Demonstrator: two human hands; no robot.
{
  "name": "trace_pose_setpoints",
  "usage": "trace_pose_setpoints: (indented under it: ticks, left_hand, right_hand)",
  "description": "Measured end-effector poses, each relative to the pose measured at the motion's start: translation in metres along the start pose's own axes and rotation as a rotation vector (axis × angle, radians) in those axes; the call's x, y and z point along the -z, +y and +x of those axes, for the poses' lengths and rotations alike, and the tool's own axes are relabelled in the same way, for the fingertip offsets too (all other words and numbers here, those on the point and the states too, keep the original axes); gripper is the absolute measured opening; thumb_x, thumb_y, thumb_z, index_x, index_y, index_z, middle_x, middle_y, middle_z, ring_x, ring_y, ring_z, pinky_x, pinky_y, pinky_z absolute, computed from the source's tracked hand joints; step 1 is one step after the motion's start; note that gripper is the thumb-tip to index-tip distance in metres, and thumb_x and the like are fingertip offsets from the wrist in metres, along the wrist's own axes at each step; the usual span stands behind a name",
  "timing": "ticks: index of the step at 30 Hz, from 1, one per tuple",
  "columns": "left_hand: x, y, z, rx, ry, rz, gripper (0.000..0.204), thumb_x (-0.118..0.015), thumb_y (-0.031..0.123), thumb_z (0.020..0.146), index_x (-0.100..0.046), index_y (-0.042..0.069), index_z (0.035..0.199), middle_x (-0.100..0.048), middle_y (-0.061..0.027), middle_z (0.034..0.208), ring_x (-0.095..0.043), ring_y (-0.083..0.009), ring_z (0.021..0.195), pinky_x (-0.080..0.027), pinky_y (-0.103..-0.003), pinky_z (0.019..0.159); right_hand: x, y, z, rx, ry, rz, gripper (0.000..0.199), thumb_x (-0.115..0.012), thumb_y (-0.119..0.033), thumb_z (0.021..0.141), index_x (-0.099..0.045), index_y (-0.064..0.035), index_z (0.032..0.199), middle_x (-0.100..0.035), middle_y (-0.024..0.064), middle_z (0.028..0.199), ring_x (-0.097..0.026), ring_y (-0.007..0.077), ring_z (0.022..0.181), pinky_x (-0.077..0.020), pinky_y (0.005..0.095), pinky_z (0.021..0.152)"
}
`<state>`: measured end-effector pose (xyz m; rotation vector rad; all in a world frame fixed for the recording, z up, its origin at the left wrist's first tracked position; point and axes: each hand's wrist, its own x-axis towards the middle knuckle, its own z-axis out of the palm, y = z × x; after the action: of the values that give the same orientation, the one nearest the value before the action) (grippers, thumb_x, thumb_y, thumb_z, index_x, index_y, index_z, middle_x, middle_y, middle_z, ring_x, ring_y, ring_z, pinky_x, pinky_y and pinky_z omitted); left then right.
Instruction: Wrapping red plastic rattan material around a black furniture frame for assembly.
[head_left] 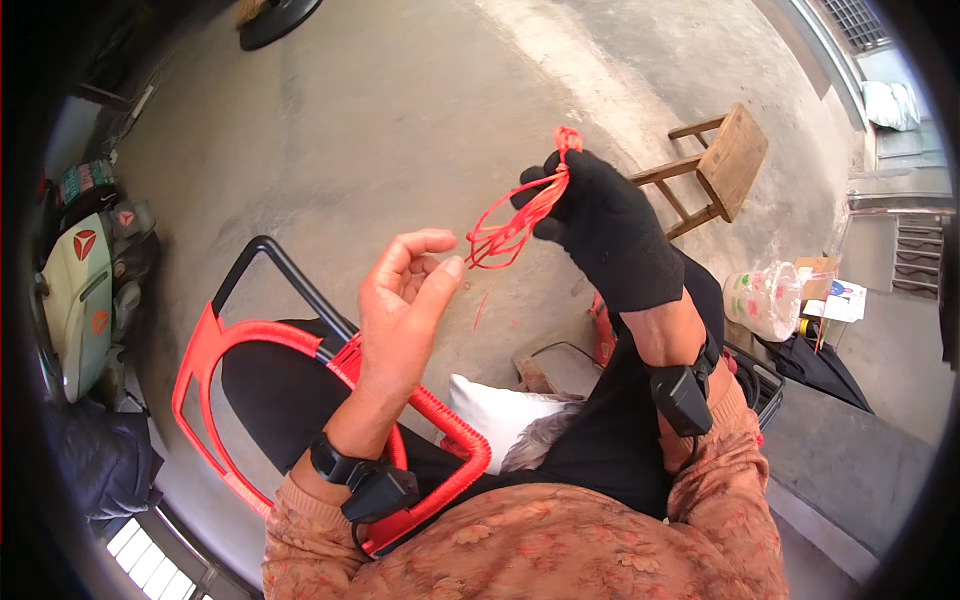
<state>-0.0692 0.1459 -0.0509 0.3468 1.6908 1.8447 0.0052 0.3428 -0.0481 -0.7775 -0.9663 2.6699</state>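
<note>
My right hand point(620, 225), in a black glove, grips a bundle of thin red cord point(545, 200) near its knotted upper end. The cord's loose loops hang down to the left from the gloved fingers. My bare left hand point(405, 295) is raised beside those loops, with thumb and forefinger apart and the other fingers half curled. Its thumb tip comes close to the lowest loop; whether they touch is unclear. Under my left forearm, a red and black frame point(240, 335) wrapped in red cord rests across my left thigh.
A wooden stool point(733, 165) lies tipped at the right. Near my right arm are a clear plastic bag point(765, 300) and a black umbrella-like item point(825, 370). A white cloth-like thing point(495, 410) shows between my legs. A pale scooter point(80, 300) stands left.
</note>
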Motion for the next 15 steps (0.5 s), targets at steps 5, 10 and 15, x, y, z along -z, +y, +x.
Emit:
trace_pose_setpoints:
  ticks: [5,10,15]
  left_hand:
    - [0.003,0.012,-0.013,0.073,-0.069,0.299,0.018,-0.059,0.01,0.09,-0.059,-0.001,0.105,-0.062,-0.005,0.089,-0.056,-0.0073,0.076,-0.046,-0.022,0.069]
    - [0.005,0.008,-0.017,-0.186,-0.063,0.559,0.009,-0.061,0.008,0.089,-0.062,0.0,0.087,-0.05,0.0047,0.06,-0.042,-0.0027,0.053,-0.034,-0.021,0.048]
    - [0.012,0.028,-0.024,0.07,-0.26,0.394,0.01,-0.063,0.006,0.086,-0.062,0.0,0.078,-0.044,0.0078,0.056,-0.036,0.0003,0.052,-0.026,-0.021,0.045]
  right_hand:
    - [0.018,-0.002,0.006,0.005,-0.034,-0.041,0.026,-0.059,-0.028,0.09,-0.057,-0.0047,0.1,-0.065,0.0104,0.096,-0.064,0.0257,0.094,-0.0502,0.0379,0.079]
    - [0.028,0.006,0.013,0.067,0.104,0.007,0.025,-0.059,-0.027,0.091,-0.056,-0.0035,0.101,-0.064,0.0128,0.095,-0.064,0.0283,0.093,-0.0505,0.0402,0.082]
    - [0.059,-0.001,0.029,0.31,0.16,-0.063,0.023,-0.058,-0.023,0.091,-0.055,-0.0019,0.097,-0.063,0.0169,0.096,-0.063,0.0318,0.093,-0.0512,0.0412,0.083]
